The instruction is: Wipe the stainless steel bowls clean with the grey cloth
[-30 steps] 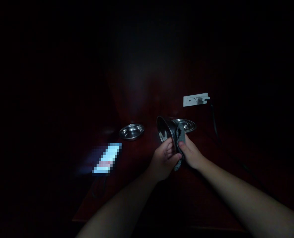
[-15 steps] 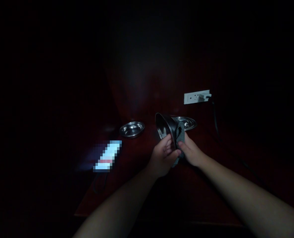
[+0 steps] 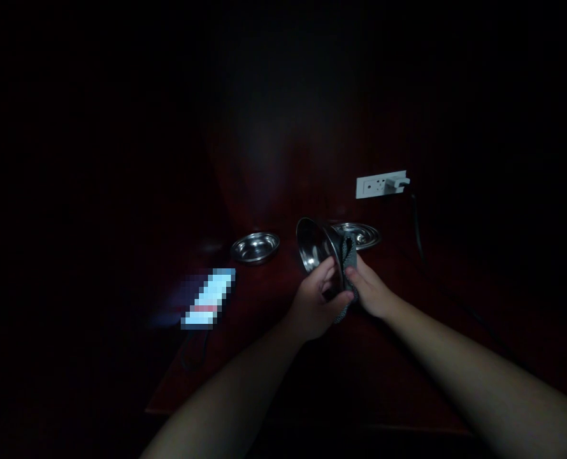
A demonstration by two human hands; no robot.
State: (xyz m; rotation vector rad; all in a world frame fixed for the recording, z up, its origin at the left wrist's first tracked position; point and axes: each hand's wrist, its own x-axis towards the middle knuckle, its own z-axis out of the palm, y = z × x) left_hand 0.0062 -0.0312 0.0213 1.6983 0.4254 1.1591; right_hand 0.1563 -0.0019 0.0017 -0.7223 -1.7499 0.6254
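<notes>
A shiny metal bowl (image 3: 312, 245) is tilted on its side above the table, its opening facing left. My left hand (image 3: 315, 306) is closed on the bowl's near rim, with fingers inside and thumb outside. A folded grey cloth (image 3: 350, 255) lies against the bowl's outer right side. My right hand (image 3: 369, 287) is closed on that cloth and presses it to the bowl; some of its fingers are hidden behind the cloth. Behind the hands, a round metal dish (image 3: 367, 236) rests on the table, partly covered by the bowl and cloth.
A shallow metal dish (image 3: 255, 248) sits to the left on the dark red table (image 3: 245, 344). Nearer the left edge lies a lit, pixelated phone (image 3: 209, 299) with a cable. A white wall socket (image 3: 380, 185) holds a plug, its dark cord (image 3: 418, 236) hanging at the right.
The bowl has turned slightly, showing a little more of its inside. Both hands keep their grip, and the whole view has shifted very slightly.
</notes>
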